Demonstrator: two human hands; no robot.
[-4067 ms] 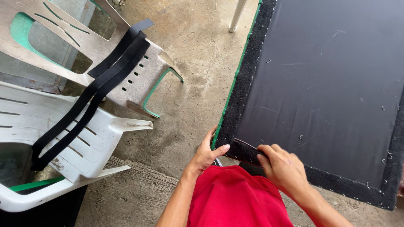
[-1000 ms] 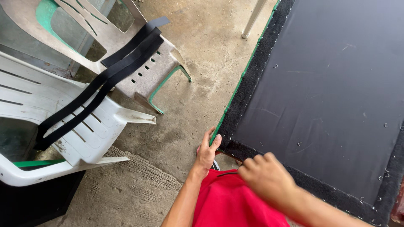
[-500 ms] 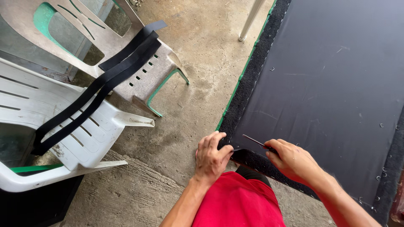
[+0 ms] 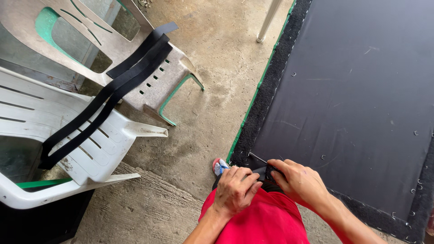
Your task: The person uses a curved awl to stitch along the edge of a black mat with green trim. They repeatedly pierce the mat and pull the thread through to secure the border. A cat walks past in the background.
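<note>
At the near corner of the black fabric panel [image 4: 352, 99], seen from the head camera, the left hand [image 4: 235, 192] and the right hand [image 4: 300, 180] both pinch a folded piece of black cloth [image 4: 263, 171]. Two black straps [image 4: 113, 90] lie across the plastic chairs [image 4: 81, 135], well apart.

Concrete floor [image 4: 212, 104] under plastic chairs [image 4: 68, 135]
</note>
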